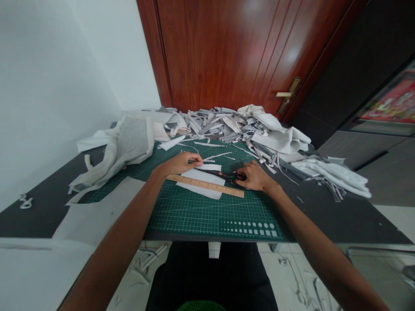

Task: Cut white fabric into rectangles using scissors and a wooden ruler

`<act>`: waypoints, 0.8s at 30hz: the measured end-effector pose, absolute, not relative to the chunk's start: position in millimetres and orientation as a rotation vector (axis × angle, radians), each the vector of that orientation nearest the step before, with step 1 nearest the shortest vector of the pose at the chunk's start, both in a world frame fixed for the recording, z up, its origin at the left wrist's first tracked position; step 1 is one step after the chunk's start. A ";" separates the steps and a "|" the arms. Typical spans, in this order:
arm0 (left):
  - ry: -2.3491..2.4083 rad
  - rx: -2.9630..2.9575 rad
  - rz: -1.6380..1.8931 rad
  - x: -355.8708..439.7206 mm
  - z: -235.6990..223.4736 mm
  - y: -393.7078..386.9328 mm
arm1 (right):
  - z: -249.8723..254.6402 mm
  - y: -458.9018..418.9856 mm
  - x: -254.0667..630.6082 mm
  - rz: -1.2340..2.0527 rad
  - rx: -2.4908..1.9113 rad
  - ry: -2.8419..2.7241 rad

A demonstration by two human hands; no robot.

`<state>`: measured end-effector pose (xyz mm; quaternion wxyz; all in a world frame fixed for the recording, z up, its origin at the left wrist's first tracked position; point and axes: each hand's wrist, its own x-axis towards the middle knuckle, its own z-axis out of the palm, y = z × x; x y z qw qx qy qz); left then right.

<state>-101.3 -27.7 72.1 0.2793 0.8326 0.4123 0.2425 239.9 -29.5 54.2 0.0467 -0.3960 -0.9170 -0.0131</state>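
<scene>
A white fabric piece lies on the green cutting mat, with a wooden ruler across it. My left hand is closed, thumb and fingers pinched at the far left end of the fabric; the exact grip is small to see. Black-handled scissors are in my right hand, fingers wrapped round the handles. Their blades point left and lie along the fabric, between its narrow far strip and the wider part near the ruler. The blade tips come close to my left fingers.
Piled grey and white fabric scraps line the back of the table. A bulky light fabric piece lies at the left, a flat sheet nearer me. Thin offcuts litter the mat. White cloth lies at the right.
</scene>
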 end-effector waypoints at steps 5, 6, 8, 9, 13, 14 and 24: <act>1.096 2.228 0.625 -102.2 71.5 -27.2 | 55.3 -30.0 234.1 -0.073 -1.223 -2.801; 1.099 2.228 0.626 -102.2 71.8 -27.5 | 55.6 -29.9 232.1 -0.073 -1.223 -2.800; 1.099 2.208 0.632 -102.0 72.3 -28.0 | 56.0 -29.6 227.5 -0.078 -1.225 -2.792; 1.095 2.190 0.637 -101.9 72.2 -28.1 | 56.0 -29.4 225.0 -0.084 -1.228 -2.788; 1.103 2.163 0.656 -101.6 71.1 -27.1 | 55.3 -28.7 213.3 -0.103 -1.242 -2.764; 1.113 2.186 0.652 -101.8 71.1 -26.6 | 55.1 -28.6 210.4 -0.104 -1.243 -2.756; 1.148 2.310 0.621 -106.3 74.9 -25.7 | 55.1 -30.3 199.7 -0.115 -1.219 -2.732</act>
